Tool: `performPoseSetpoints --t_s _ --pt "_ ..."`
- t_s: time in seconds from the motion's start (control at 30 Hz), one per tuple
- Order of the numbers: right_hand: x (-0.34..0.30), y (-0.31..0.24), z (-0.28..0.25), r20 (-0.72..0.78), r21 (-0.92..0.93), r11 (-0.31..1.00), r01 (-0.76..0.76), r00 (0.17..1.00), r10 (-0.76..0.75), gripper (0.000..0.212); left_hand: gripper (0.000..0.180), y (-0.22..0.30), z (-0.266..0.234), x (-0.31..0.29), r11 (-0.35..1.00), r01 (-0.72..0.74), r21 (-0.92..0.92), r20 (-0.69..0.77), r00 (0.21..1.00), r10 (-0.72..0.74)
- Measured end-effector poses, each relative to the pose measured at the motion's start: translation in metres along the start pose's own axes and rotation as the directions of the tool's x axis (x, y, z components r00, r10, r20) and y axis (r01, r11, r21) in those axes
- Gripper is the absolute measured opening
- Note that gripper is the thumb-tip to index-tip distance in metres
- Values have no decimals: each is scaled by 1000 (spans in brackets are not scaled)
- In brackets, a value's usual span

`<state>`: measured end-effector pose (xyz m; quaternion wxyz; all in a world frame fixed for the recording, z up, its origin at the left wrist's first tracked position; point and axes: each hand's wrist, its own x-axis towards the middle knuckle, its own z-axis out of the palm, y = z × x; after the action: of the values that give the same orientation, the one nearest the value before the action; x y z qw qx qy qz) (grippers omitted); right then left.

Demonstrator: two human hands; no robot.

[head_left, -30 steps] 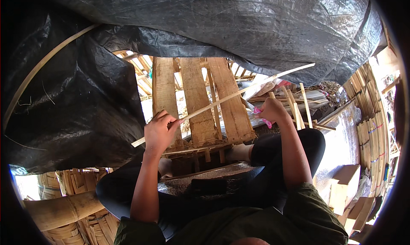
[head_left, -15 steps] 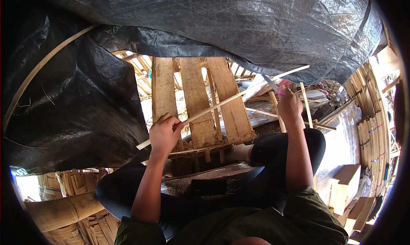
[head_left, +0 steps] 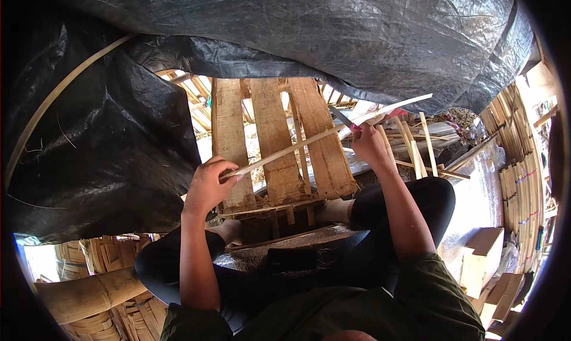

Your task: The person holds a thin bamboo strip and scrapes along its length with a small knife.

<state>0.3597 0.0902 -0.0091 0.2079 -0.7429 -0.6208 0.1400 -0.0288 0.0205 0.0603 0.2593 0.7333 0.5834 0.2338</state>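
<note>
My left hand (head_left: 208,183) is closed around the near left end of a long, thin bamboo strip (head_left: 307,141). The strip slants up to the right, above a low stand of wooden planks (head_left: 270,130). My right hand (head_left: 370,144) grips a knife by its pink handle, and the knife's blade (head_left: 340,116) points up and to the left. Blade and strip cross close to my right fingers; whether the edge touches the strip is unclear.
Black plastic sheeting (head_left: 297,25) hangs at the far side and left. Several pale strips (head_left: 429,144) stand beside my right knee. Bundled bamboo slats (head_left: 520,186) and a cardboard box (head_left: 482,260) are at the right. A thick bamboo pole (head_left: 89,294) lies lower left.
My right hand and the knife have moved left along the strip, slightly nearer to me. My left hand has shifted a little left, with its grip turned on the strip.
</note>
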Motion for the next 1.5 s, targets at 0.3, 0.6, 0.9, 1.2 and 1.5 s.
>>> performPoseSetpoints --t_s 0.3,0.6,0.9,1.2,1.5 --pt "2 1 -5 -97 86 996 16 995 -7 22 22 -19 -3 -7 999 -12 -33 129 992 16" --pt "3 1 -9 -174 122 992 21 985 1 16 18 8 39 -4 973 -74 216 -31 996 83" --pt "7 17 -6 -278 64 998 -23 960 40 17 22 -5 53 -2 987 -109 118 -128 984 124" --pt "-22 -15 26 -191 284 944 167 975 -115 11 22 -6 56 0 982 -105 155 -128 984 125" --pt "-27 -13 24 -315 170 955 243 932 -181 8 24 -7 55 2 991 -69 115 -117 990 82"
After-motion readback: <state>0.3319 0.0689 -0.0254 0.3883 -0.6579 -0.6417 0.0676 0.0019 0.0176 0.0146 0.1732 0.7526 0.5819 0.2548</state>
